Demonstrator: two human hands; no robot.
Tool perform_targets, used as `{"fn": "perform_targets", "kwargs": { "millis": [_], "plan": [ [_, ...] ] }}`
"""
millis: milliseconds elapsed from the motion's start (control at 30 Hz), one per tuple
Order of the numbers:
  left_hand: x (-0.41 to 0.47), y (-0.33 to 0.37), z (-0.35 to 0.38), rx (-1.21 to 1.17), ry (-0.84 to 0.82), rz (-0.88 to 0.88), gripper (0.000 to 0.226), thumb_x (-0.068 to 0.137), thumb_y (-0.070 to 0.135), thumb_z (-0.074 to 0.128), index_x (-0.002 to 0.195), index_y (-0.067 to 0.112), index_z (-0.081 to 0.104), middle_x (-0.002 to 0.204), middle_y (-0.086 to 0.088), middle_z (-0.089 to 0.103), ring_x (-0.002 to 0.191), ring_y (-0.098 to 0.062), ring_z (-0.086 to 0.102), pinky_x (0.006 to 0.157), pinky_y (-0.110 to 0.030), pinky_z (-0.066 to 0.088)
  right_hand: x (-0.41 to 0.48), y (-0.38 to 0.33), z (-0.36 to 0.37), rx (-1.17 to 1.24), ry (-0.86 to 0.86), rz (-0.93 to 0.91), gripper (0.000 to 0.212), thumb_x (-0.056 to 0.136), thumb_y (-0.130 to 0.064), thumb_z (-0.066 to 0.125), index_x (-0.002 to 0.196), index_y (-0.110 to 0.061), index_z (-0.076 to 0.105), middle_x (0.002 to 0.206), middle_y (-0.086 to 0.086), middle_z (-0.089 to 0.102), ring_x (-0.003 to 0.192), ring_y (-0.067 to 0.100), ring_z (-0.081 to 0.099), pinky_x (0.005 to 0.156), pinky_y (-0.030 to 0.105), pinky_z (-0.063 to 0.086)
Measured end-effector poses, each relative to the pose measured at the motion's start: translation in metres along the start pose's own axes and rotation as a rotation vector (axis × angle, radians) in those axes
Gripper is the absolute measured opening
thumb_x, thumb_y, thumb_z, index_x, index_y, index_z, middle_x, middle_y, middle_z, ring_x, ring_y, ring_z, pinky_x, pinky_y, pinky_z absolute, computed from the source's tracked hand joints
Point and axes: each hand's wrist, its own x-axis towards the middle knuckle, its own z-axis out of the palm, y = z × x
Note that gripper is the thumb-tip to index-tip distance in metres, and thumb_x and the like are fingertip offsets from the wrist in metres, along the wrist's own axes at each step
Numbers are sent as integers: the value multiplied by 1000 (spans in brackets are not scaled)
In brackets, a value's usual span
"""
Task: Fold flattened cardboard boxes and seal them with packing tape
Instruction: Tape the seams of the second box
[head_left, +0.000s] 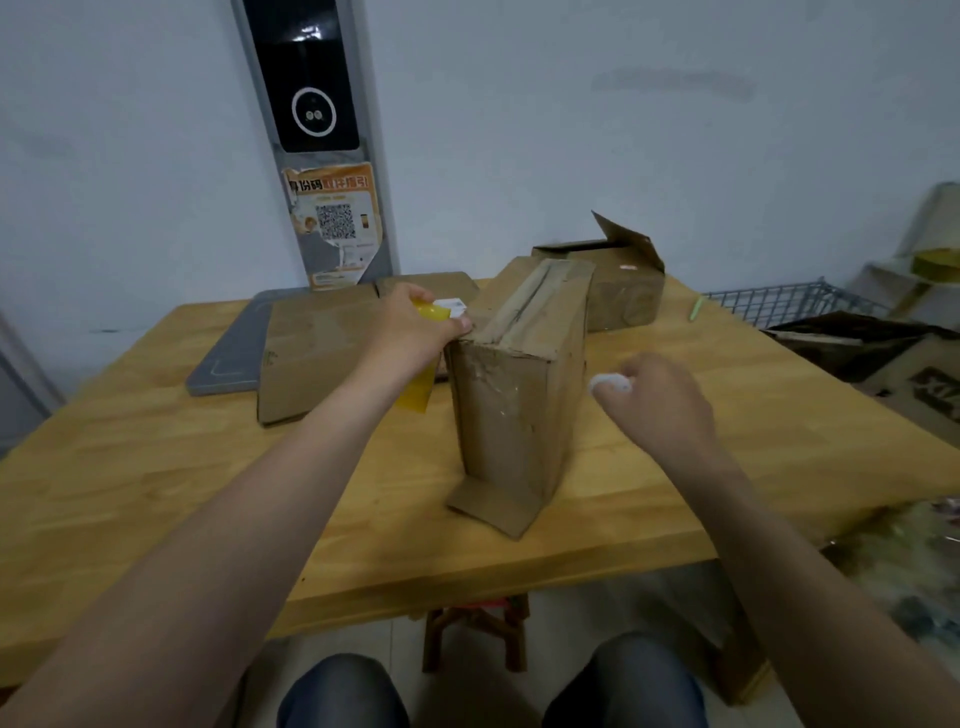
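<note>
A tall cardboard box (519, 400) stands up in the middle of the wooden surface (156, 467). One flap sticks out flat at its bottom, toward the person. The left hand (415, 332) is at the box's top left corner. Its fingers are curled around yellow tape (422, 382), and a strip of it hangs down beside the box. The right hand (660, 400) is just to the right of the box and does not touch it. Its fingers are closed on a small white thing (610, 384) that is too blurry to name. Flat cardboard (311, 353) lies behind the left hand, partly on a grey board (228, 358). An open box (623, 291) sits at the back.
</note>
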Motion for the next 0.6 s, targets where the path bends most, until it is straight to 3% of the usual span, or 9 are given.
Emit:
{"fn": "perform_targets", "kwargs": {
  "millis": [67,133,233,300,367,467,600],
  "plan": [
    [-1,4,1,33,7,25,52,87,37,80,128,22,54,117,5,51,77,0,46,58,-20,35,-5,19,17,-178,-156,12,29,93,-41,61,84,-16,74,85,5,66,92,29,59,69,39,56],
    [-2,4,1,53,18,33,53,86,39,80,129,21,55,116,6,51,84,-9,50,60,-22,35,-12,31,25,-235,-236,20,22,94,-43,66,94,-23,76,96,1,64,110,30,53,76,39,53],
    [-2,1,1,29,13,16,55,86,42,79,131,21,55,117,6,51,83,-5,48,63,-25,36,-13,36,28,-252,-260,73,26,91,-40,70,114,-27,71,116,-2,65,113,28,56,80,39,52],
    [-3,-1,2,7,7,17,54,88,41,78,131,21,54,116,6,50,82,-4,48,61,-23,35,-8,28,22,-204,-147,59,36,95,-31,64,130,-30,63,129,-3,62,114,26,60,83,41,54],
    [-3,-2,3,6,17,31,53,88,40,78,131,20,55,116,7,49,90,-8,49,68,-26,36,-2,7,7,-37,62,-26,34,99,-24,55,132,-31,62,131,-7,61,115,20,61,87,41,54],
    [-2,-5,3,1,15,35,47,88,39,78,125,22,55,108,10,52,77,-2,48,66,-28,38,1,-38,-22,186,236,-262,27,101,-22,52,123,-29,66,122,-11,62,114,10,57,90,31,50],
    [1,-9,2,-3,-6,43,49,87,41,79,127,23,57,119,6,54,102,-14,52,83,-32,42,-2,-88,-23,165,89,-460,30,99,-48,52,117,-33,70,121,-10,65,119,12,54,105,36,43]
  ]
}}
